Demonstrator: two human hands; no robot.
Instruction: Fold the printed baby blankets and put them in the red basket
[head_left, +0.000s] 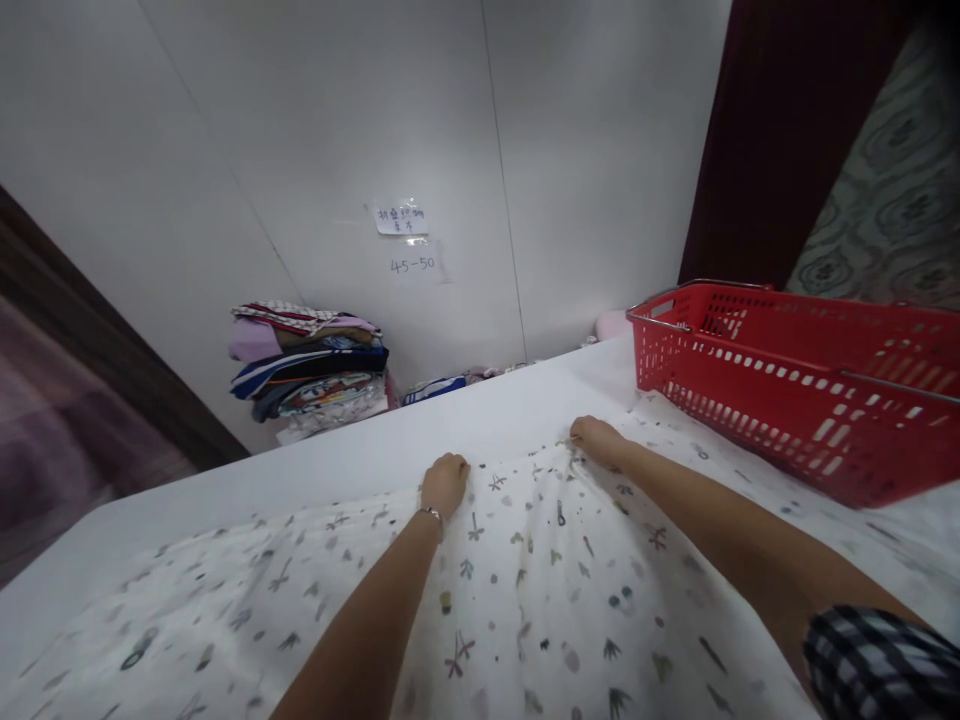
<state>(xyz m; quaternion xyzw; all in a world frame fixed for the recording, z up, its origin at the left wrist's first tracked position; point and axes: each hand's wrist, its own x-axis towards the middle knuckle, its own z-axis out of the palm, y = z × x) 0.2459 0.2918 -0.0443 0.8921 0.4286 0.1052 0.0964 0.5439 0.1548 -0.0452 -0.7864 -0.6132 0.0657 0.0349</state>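
Observation:
A white cloth printed with small plant shapes (pixel 525 590) lies spread over a white table (pixel 360 450). Both my arms reach forward across it. My left hand (pixel 444 482), with a thin bracelet at the wrist, is closed in a fist on the cloth's far edge. My right hand (pixel 592 436) is also closed, pinching the same far edge a little to the right, where the cloth bunches into folds.
A red plastic basket (pixel 795 380) with metal handles stands at the right on the cloth. A stack of folded fabrics (pixel 311 365) sits at the back against the white wall, under two paper notes (pixel 405 240). More fabric (pixel 450 385) lies behind the table's far edge.

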